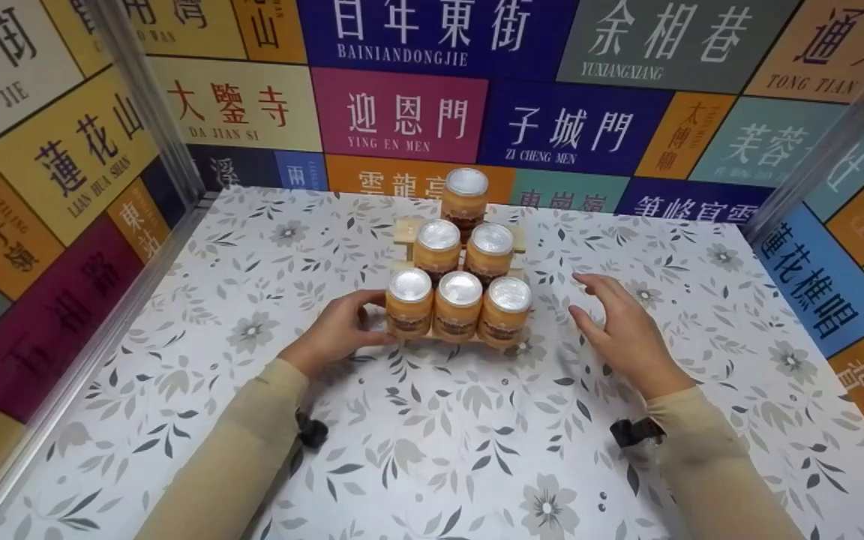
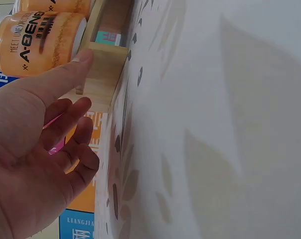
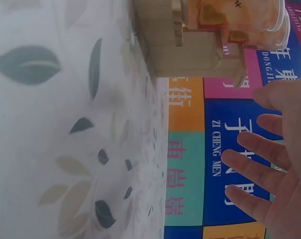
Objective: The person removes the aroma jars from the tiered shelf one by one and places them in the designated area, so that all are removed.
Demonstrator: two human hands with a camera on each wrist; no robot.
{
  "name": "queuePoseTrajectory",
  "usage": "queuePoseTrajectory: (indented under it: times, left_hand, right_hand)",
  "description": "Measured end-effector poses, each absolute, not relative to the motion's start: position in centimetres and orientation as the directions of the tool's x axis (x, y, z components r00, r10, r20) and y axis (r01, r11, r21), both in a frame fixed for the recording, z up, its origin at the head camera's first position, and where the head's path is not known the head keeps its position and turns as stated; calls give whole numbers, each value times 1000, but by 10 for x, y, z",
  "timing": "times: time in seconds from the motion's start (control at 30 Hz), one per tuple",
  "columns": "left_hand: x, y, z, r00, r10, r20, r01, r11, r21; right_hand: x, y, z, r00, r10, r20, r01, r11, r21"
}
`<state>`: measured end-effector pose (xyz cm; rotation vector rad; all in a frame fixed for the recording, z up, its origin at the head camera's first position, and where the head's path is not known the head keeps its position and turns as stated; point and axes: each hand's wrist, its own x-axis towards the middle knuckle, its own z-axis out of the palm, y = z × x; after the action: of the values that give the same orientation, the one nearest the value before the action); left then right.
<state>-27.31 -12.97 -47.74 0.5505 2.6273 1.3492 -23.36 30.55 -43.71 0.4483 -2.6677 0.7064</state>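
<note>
A stepped wooden rack point(image 2: 106, 67) bears orange-labelled cans with silvery lids: three in the front row, including the front left can point(image 1: 409, 304), two on the middle step, and a top can point(image 1: 465, 196) at the back. My left hand point(image 1: 338, 330) is at the rack's left end. In the left wrist view its thumb tip lies right at the rack's front corner, below a can, while the other fingers bend loosely beside the rack. To the right of the rack, my right hand point(image 1: 627, 337) hovers apart from it, fingers spread and nothing held.
A white tablecloth point(image 1: 267, 450) with grey leaves and flowers covers the table. Colourful panels with Chinese lettering point(image 1: 402, 112) stand behind and at both sides, with clear upright edges point(image 1: 151, 97) at the corners. Black straps point(image 1: 312, 431) sit on both wrists.
</note>
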Motion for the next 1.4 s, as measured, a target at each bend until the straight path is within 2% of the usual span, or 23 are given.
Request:
queuePoseTrajectory:
  times: [0.23,0.6,1.0,1.4]
  left_hand:
    - [-277,-131,-478,-924,383,3,229,545,807]
    - [-280,-130,-475,-909,416,9,284,604,745]
    - [-280,-131,-476,-907,421,19,315,646,695]
    - [-280,-132,-476,-914,404,26,320,682,658]
  right_hand:
    - [-238,292,-427,-892,-205,402,-393,792,-467]
    - [-250,271,-404,-898,-198,394,-412,694,-591]
    - [-270,239,-383,-937,-132,325,-343,541,-768]
    - [-288,214,-369,-940,-154,305,-341,497,-798]
